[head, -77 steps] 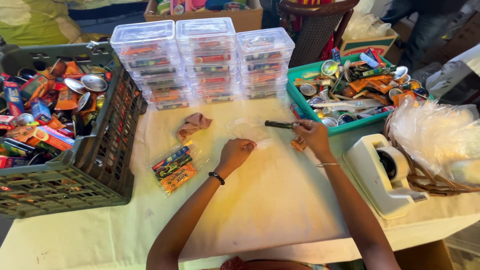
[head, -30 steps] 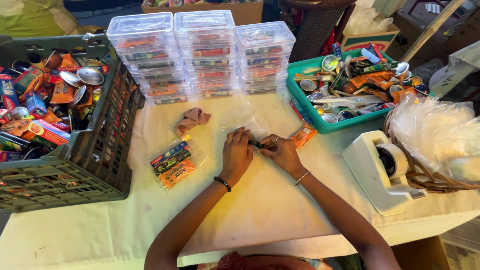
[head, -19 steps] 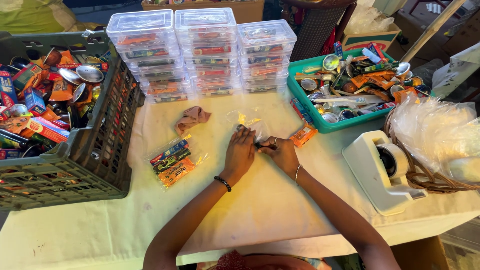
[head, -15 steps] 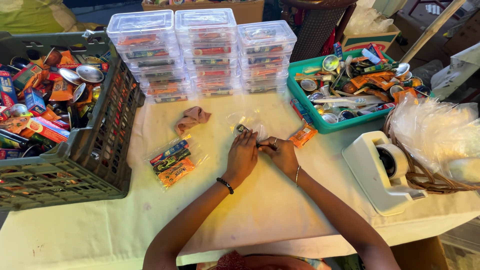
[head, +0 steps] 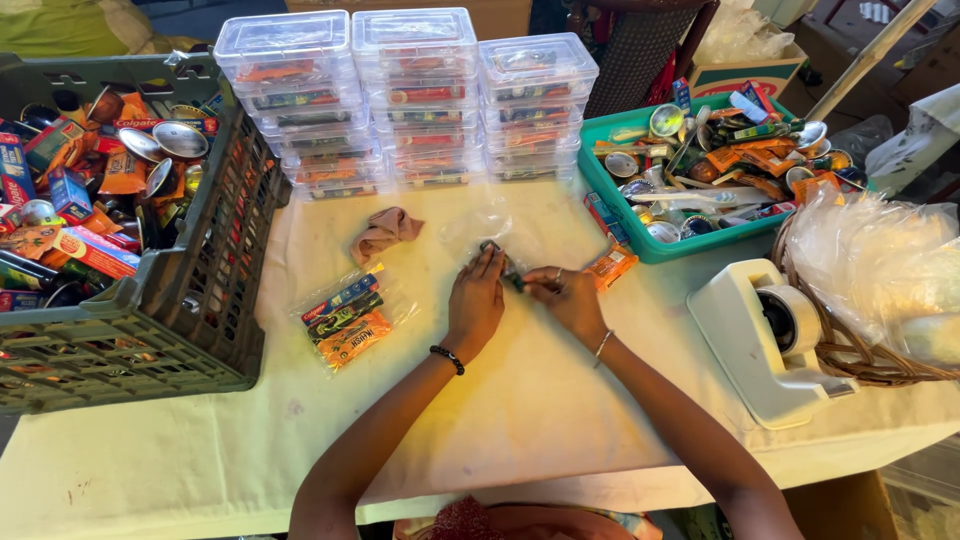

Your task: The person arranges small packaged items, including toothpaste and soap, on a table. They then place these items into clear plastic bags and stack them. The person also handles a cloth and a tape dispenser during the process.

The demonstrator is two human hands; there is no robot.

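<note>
My left hand (head: 477,300) rests on the cream tablecloth with its fingertips holding the near edge of a thin clear plastic bag (head: 478,226). My right hand (head: 566,296) is close beside it, pinching a small dark slim item (head: 511,271) at the bag's mouth. The two hands almost touch. How far the item sits inside the bag is hidden by the fingers. A black bead bracelet is on my left wrist, a thin bangle on my right.
Left of my hands lie a filled clear bag of colourful packets (head: 345,316) and a pink cloth (head: 386,230). An orange packet (head: 612,265), green tray (head: 640,238), white tape dispenser (head: 765,340) and wicker basket (head: 880,365) are right. A grey crate (head: 205,300) stands left, stacked clear boxes (head: 415,100) behind.
My right hand has carried the dark slim item from beside the green tray to the middle. Both hands have closed in together at the clear bag.
</note>
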